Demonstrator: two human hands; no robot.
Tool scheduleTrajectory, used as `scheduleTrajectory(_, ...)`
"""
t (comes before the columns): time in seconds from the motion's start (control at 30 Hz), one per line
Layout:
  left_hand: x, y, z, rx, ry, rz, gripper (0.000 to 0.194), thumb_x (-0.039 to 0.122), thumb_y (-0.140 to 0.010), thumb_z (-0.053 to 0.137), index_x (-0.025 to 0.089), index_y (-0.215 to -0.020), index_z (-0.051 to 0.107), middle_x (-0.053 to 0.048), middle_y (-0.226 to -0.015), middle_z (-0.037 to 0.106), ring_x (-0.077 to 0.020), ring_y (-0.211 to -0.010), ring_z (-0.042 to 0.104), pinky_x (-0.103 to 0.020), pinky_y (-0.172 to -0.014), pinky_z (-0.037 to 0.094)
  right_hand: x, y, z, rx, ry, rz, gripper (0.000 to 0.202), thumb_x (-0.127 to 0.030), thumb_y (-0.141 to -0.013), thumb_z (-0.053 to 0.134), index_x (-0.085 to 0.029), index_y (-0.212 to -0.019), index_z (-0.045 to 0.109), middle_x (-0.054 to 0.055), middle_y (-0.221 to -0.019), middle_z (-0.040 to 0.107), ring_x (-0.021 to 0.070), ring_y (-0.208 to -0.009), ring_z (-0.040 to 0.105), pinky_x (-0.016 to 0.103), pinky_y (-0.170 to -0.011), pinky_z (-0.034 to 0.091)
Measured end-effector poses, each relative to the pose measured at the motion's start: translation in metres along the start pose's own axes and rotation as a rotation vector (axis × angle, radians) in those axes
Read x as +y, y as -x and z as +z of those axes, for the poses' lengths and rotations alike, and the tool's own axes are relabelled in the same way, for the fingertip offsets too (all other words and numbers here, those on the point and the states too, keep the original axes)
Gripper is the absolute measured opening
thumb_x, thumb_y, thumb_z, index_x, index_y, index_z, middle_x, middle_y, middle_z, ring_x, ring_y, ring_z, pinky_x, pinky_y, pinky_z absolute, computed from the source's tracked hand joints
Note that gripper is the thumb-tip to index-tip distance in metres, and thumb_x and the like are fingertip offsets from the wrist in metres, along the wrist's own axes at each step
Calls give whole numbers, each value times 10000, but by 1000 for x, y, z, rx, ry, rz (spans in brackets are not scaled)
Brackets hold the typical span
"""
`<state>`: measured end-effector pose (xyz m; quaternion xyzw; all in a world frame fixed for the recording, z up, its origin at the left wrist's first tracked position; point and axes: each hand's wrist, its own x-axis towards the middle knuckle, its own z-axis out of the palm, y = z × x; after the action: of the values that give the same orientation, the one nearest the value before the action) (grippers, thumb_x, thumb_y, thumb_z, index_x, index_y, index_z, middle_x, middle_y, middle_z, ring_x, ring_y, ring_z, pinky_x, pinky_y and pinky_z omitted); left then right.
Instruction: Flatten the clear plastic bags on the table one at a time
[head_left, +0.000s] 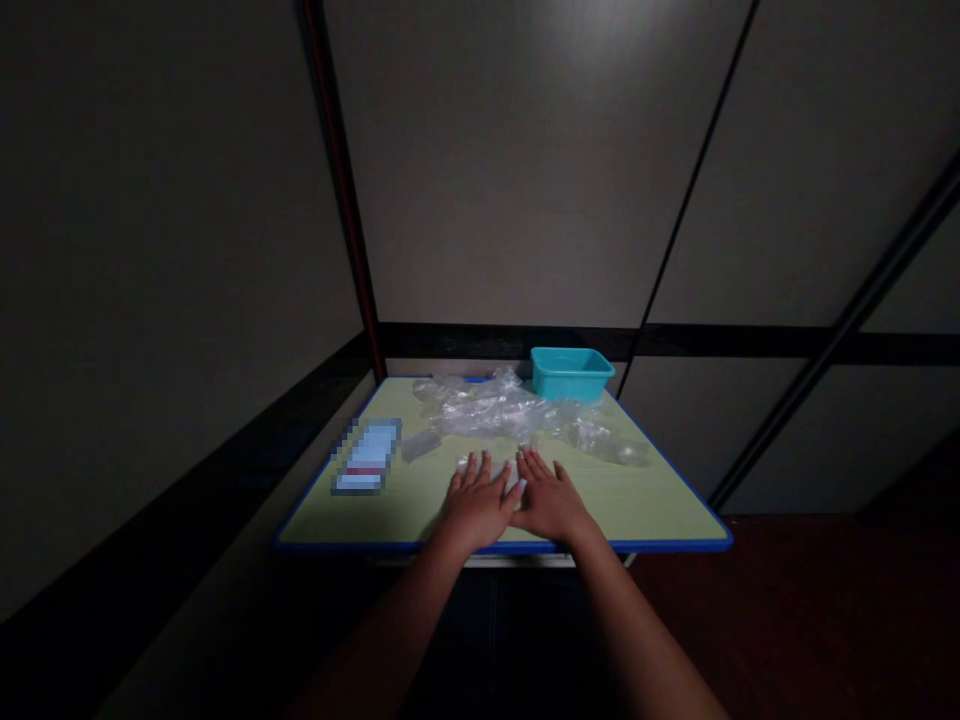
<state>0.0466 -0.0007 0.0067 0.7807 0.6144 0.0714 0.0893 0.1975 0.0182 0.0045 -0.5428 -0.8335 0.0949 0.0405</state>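
My left hand point(478, 502) and my right hand point(547, 497) lie flat, palms down and side by side, on a pale green table point(637, 505) with a blue edge. Their fingers are spread and hold nothing; the thumbs touch or nearly touch. Just beyond the fingertips lies a heap of crumpled clear plastic bags point(510, 410). A small flat clear bag point(420, 443) lies to the left of my left hand.
A teal plastic tub point(571, 372) stands at the table's far edge, behind the bags. A blurred flat packet point(367, 456) lies at the table's left side. Grey wall panels close in behind and to the left. Dark floor lies to the right.
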Motion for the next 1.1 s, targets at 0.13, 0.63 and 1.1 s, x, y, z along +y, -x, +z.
scheduleTrajectory(0.13, -8, 1, -2, -3, -25, -14, 650, 588, -933, 101, 251, -1461, 274, -83, -1545, 158, -244, -1424, 91, -461, -1122, 149, 0, 0, 1, -1, 1, 1, 989, -689, -773, 367, -43, -1476, 108, 139, -1546, 45, 236, -1428, 11, 512, -1121, 26)
scheduleTrajectory(0.63, -38, 8, -7, 41, -98, -86, 641, 538, -942, 145, 184, -1469, 235, -65, -1541, 170, -228, -1422, 133, -532, -1109, 151, 0, 1, 1, -15, 23, 10, 1035, -748, -772, 320, -51, -1482, 33, 125, -1550, 1, 235, -1425, -57, 499, -1123, 11)
scheduleTrajectory(1.1, -19, 11, -9, 127, -79, -42, 622, 479, -959, 125, 136, -1450, 289, -79, -1538, 180, -220, -1425, 112, -491, -1133, 120, -1, 1, 1, 5, 35, 4, 976, -645, -791, 382, -37, -1478, 48, 145, -1546, 13, 245, -1426, -30, 516, -1120, 32)
